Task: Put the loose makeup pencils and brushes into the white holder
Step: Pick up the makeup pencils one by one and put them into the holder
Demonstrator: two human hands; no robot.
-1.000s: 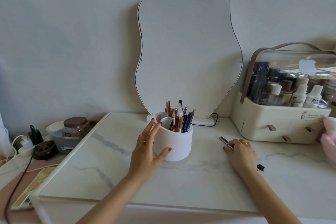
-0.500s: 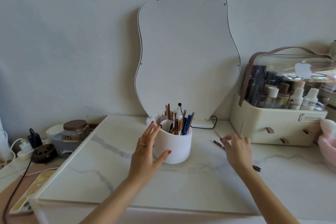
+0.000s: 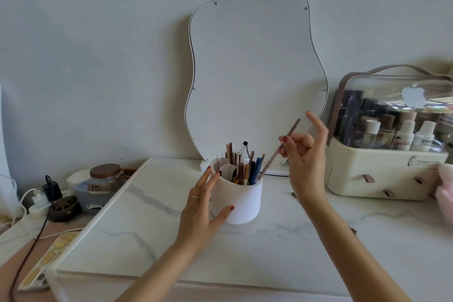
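Note:
The white holder [image 3: 241, 200] stands on the marble tabletop [image 3: 152, 233], filled with several upright pencils and brushes [image 3: 244, 169]. My left hand [image 3: 202, 208] rests against its left side, fingers spread, thumb on its front. My right hand [image 3: 305, 154] is raised to the right of the holder and pinches a thin brown makeup pencil [image 3: 275, 154] that slants down, its lower tip inside the holder's right rim. A small dark pencil end [image 3: 293, 194] shows on the table behind my right wrist; the rest of it is hidden.
A wavy mirror [image 3: 255, 68] leans on the wall behind the holder. A cream cosmetics case [image 3: 382, 171] with bottles stands at the right. At the left are a glass jar [image 3: 104, 179], chargers and cables [image 3: 41, 193], and a phone [image 3: 46, 260].
My right hand has lifted from the tabletop with the brown pencil and carried it left and up to the holder. My left hand has stayed on the holder.

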